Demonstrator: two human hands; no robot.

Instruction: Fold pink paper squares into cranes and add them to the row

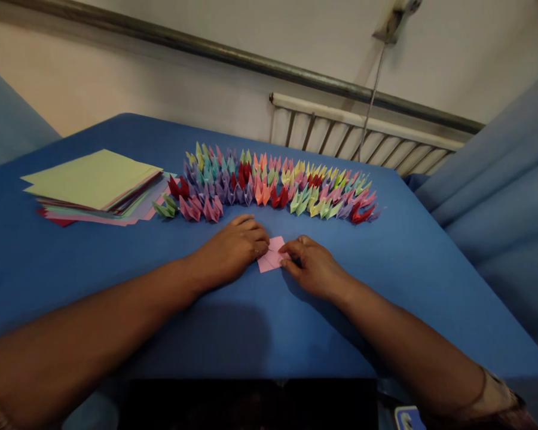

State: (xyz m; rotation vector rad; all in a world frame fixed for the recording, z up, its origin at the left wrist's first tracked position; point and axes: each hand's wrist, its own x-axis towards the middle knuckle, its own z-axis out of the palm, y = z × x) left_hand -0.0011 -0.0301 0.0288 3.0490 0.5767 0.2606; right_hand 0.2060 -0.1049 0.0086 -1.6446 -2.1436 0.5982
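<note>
A small square of folded pink origami paper (270,260) lies on the blue table in front of me, with crease lines across its face. My left hand (237,246) is closed at its left edge, fingers bent together and the thumb mostly hidden. On the opposite edge, my right hand (312,263) pinches the paper between thumb and forefinger. Just beyond my hands stand rows of folded paper cranes (262,192) in pink, red, purple, green, yellow and orange.
To the left is a stack of coloured paper sheets (94,179), pale yellow-green on top. The blue table (412,269) reaches toward a wall with a radiator (341,128) and a long pipe (233,55). A blue curtain (511,209) hangs at the right.
</note>
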